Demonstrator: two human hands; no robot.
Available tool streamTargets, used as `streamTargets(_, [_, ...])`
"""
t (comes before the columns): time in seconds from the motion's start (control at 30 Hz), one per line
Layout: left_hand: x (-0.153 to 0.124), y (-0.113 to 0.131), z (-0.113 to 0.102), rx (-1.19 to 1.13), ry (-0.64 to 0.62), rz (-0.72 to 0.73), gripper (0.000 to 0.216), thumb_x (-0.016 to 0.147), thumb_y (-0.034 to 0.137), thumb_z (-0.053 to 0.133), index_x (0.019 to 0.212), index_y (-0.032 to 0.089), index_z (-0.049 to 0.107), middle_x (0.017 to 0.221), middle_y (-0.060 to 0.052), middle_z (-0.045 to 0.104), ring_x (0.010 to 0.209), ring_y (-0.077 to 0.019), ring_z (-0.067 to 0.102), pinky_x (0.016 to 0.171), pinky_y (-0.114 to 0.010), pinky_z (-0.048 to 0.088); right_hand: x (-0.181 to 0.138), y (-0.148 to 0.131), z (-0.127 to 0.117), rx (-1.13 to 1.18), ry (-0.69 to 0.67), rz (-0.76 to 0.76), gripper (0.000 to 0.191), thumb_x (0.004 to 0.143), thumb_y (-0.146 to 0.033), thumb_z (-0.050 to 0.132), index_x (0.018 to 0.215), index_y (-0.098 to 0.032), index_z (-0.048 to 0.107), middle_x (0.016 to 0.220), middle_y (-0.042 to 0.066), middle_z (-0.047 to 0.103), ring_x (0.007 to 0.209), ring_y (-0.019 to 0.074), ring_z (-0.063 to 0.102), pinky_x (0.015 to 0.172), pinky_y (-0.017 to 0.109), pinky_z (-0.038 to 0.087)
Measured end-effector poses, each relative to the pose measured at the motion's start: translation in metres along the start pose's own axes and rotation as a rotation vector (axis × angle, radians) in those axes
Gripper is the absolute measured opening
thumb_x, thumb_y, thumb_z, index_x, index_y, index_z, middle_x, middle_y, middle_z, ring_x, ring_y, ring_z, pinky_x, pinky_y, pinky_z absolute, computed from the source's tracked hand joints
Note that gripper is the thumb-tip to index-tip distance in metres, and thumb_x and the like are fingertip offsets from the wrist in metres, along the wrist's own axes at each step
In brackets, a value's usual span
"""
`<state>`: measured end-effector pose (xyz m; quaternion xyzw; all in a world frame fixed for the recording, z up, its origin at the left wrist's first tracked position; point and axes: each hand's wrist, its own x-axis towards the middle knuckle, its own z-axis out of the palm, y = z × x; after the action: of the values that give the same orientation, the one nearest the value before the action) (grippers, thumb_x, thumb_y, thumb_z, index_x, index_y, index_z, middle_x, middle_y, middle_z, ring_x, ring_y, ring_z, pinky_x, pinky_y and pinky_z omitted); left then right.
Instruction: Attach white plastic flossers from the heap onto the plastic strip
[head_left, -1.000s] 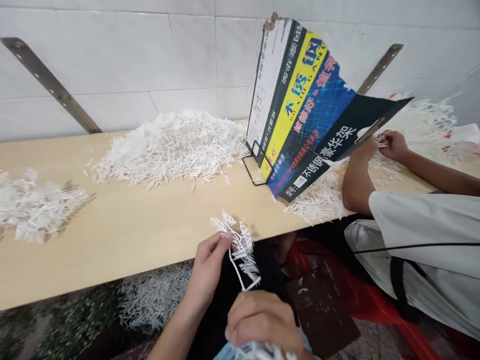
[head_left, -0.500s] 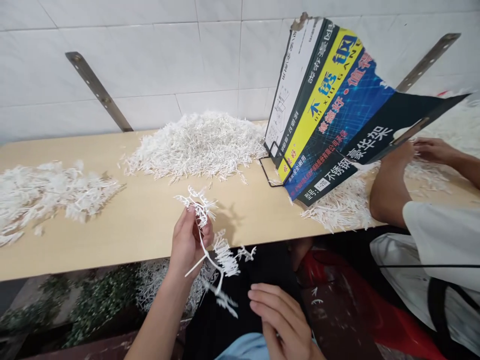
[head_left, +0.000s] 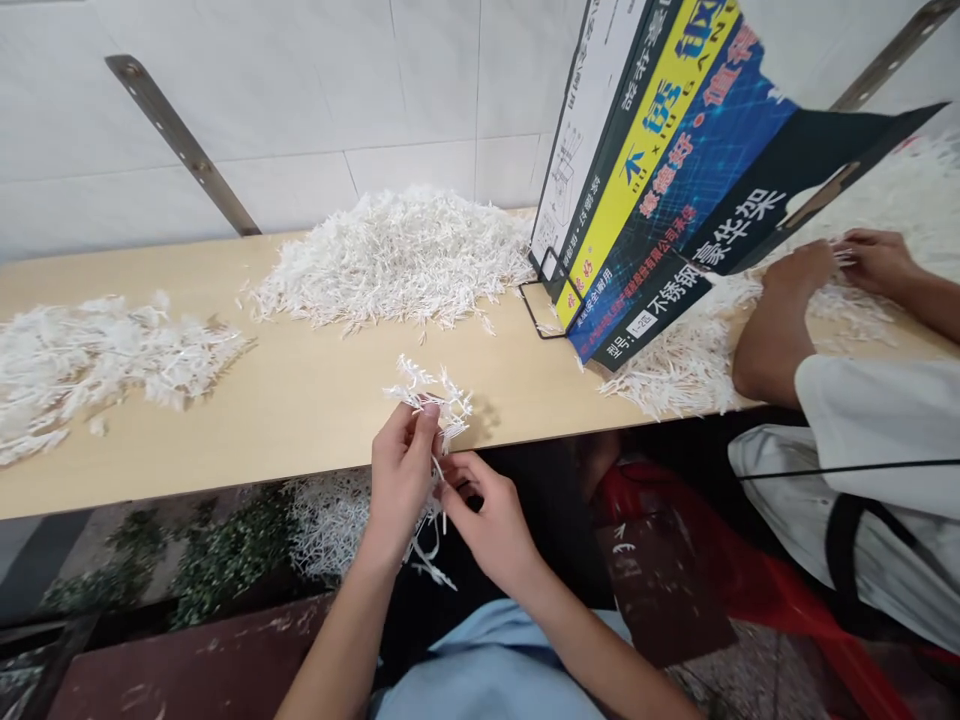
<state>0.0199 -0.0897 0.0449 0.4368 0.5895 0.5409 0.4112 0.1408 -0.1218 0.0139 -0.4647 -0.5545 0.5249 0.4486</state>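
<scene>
A white branching plastic sprig (head_left: 450,408) with many small twigs sits pinched between the thumb and fingers of my left hand (head_left: 405,455), just past the table's front edge. My right hand (head_left: 484,510) is closed at the thumb and forefinger on the sprig's lower stem, right beside the left fingers. Thin white strands (head_left: 429,560) of the sprig hang below both hands. Beyond my hands, a large heap of small white plastic pieces (head_left: 397,260) lies against the wall. A looser white pile (head_left: 105,365) of feathery pieces spreads over the table's left side.
A printed cardboard sheet (head_left: 660,200) stands in a black wire holder (head_left: 541,310) on the wooden table (head_left: 315,400). To its right, a co-worker's hands (head_left: 862,260) handle white pieces. Under the table are more white sprigs (head_left: 330,525) and green foliage (head_left: 217,550).
My right hand has risen from my lap and closed on the sprig's stem. My left hand has moved a little right with the sprig. The view has tilted down.
</scene>
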Motion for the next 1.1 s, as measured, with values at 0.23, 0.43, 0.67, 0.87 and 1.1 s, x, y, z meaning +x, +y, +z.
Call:
streamTargets(0.23, [0.0,0.0,-0.041,0.323,-0.694,-0.024,0.031,0.088,0.046,0.073,0.1,0.018,0.069,0.077,0.001,0.064,0.063,-0.012,0.052,0.059,-0.022,0.04,-0.005,0.011,-0.027,0.203,0.024,0.186,0.016,0.079,-0.023,0.061,0.068,-0.017,0.069,0.064,0.001,0.062,0.068,0.0148,0.056,0.071,0.027,0.042])
streamTargets(0.43, [-0.003,0.002,-0.044,0.587,-0.786,0.201,0.016,0.093,0.026,0.062,0.093,0.019,0.076,0.088,-0.006,0.072,0.086,-0.0201,0.064,0.078,-0.027,0.047,-0.007,-0.001,-0.043,0.631,-0.014,0.396,0.011,0.07,-0.023,0.064,0.064,-0.014,0.068,0.053,-0.002,0.052,0.046,0.0075,0.037,0.053,0.025,0.032])
streamTargets(0.67, [-0.004,-0.005,-0.059,0.518,-0.657,0.123,0.021,0.095,0.035,0.063,0.096,0.02,0.077,0.091,-0.004,0.076,0.083,-0.0184,0.069,0.072,-0.023,0.05,-0.007,0.004,-0.081,0.761,-0.262,0.527,0.03,0.083,-0.037,0.066,0.081,-0.009,0.075,0.055,-0.01,0.029,0.039,0.0012,0.012,0.042,0.022,0.015])
streamTargets(0.87, [-0.007,-0.012,-0.068,0.594,-0.638,0.256,0.03,0.095,0.028,0.064,0.124,0.024,0.069,0.104,-0.005,0.072,0.082,-0.0152,0.066,0.076,-0.024,0.053,-0.006,0.017,-0.091,0.539,-0.369,0.585,0.028,0.086,-0.036,0.072,0.084,-0.008,0.075,0.056,-0.008,0.033,0.046,0.0026,0.02,0.044,0.02,0.012])
streamTargets(1.1, [-0.026,-0.015,-0.041,0.625,-0.707,0.288,0.026,0.105,0.033,0.053,0.127,0.025,0.064,0.117,-0.006,0.074,0.102,-0.0188,0.071,0.089,-0.028,0.053,0.018,0.014,-0.089,0.767,-0.301,0.639,0.022,0.078,-0.034,0.075,0.074,-0.014,0.068,0.05,-0.012,0.025,0.038,0.0026,0.014,0.039,0.02,0.012])
